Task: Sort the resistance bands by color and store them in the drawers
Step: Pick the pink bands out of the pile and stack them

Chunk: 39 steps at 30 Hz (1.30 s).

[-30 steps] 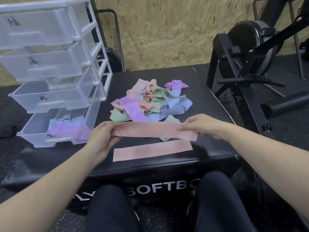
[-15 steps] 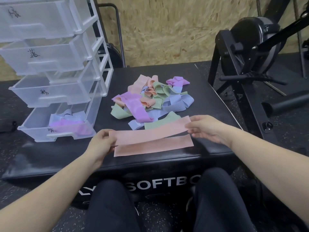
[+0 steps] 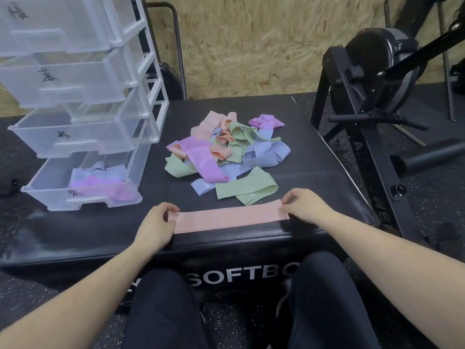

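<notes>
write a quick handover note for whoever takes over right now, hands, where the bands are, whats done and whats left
Left hand pinches the left end of the pink band; right hand pinches its right end. The band lies flat along the front edge of the black soft box.
Mixed pile of pink, green, purple and blue bands sits mid-box, unsorted.
Drawer unit stands at the box's left; all four drawers are pulled out. The bottom drawer holds purple and pale blue-grey bands; the other three look empty.
Done: a few bands stored. Left: store the flattened pink, then sort the pile by colour.
</notes>
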### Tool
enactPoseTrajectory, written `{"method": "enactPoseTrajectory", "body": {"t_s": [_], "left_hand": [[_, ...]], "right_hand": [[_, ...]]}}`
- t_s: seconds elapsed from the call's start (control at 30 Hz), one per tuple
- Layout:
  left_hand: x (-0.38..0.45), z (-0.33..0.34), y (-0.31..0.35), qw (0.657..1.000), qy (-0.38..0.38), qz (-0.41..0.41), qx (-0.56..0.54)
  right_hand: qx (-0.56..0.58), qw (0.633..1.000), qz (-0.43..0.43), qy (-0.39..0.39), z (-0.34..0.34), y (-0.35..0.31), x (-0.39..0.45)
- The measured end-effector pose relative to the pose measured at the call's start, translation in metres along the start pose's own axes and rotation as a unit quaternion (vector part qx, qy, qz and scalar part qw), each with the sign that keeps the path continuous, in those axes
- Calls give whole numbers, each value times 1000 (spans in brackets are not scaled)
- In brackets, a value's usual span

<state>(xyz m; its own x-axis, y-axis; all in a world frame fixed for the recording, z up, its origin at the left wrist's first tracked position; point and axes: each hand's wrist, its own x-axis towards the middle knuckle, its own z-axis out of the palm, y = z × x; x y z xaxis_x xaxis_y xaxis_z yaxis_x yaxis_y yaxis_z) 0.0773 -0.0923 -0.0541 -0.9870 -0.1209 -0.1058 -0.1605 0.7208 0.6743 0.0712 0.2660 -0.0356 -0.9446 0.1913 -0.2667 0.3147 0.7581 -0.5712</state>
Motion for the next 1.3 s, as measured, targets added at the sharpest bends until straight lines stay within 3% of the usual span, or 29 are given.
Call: {"method": "enactPoseTrajectory", "body": {"t_s": [0.2,0.5,0.7,1.0,1.3], "left_hand": [[2,-2,-7,999,-21,31,35],[11,-6,-11,997,-25,55,37],[26,-6,16,993,-7,102,53],[81,11,84,981,-4,188,42],[118,28,91,954,-15,258,153]], "right_hand": [[0,1000,21,-1,4,2,-1],[93,994,55,6,1,2,-1],[69,994,-22,77,1,-24,11],[24,983,-180,19,16,-90,54],[-33,961,-270,40,47,-137,115]]}}
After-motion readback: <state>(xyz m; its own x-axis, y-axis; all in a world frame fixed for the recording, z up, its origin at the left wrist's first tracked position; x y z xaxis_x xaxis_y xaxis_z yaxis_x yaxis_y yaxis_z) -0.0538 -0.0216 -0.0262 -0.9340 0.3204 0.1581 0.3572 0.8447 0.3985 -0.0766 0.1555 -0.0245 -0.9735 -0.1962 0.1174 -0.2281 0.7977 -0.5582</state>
